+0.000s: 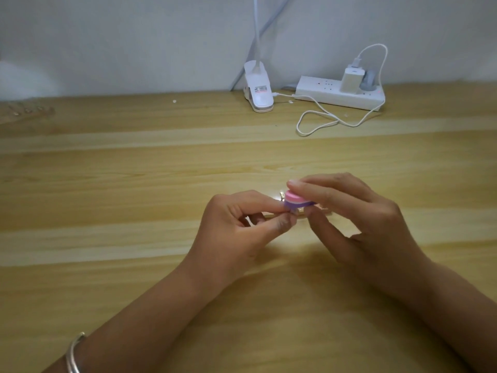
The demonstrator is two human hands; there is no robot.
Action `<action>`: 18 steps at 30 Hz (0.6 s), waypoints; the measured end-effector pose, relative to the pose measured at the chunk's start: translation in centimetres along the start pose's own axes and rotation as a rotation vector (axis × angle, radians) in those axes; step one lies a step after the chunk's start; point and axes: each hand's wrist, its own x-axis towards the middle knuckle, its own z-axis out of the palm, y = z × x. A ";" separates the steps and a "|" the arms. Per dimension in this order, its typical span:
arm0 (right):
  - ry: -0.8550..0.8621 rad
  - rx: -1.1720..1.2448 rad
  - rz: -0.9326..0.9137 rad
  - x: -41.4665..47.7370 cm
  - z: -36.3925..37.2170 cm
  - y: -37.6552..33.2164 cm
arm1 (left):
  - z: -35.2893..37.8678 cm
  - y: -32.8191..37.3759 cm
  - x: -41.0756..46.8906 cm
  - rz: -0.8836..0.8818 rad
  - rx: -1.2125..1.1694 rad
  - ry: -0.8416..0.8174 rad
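Fingertips of both hands are clamped on a small pink and purple piece (297,201), held just above the wooden table (134,184). The left hand (242,224) pinches its near edge between thumb and forefinger; the right hand (357,211) grips it top and bottom. It looks like the layers are being worked apart or pressed together, though I cannot tell which. Next, the right hand should hold steady while the left fingers work the edge. A lamp clip (258,90) and power strip (338,92) sit well behind.

Pink-purple object (376,201) half hidden; lamp (258,88) top cropped.
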 end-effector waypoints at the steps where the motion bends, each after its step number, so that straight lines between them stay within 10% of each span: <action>1: 0.016 0.001 0.020 0.1 -0.1 0.0 | 0.0 0.0 0.0 -0.015 -0.014 0.014; 18: -0.050 0.049 -0.033 -0.5 -1.3 0.8 | 0.1 -0.8 0.0 0.059 0.038 -0.056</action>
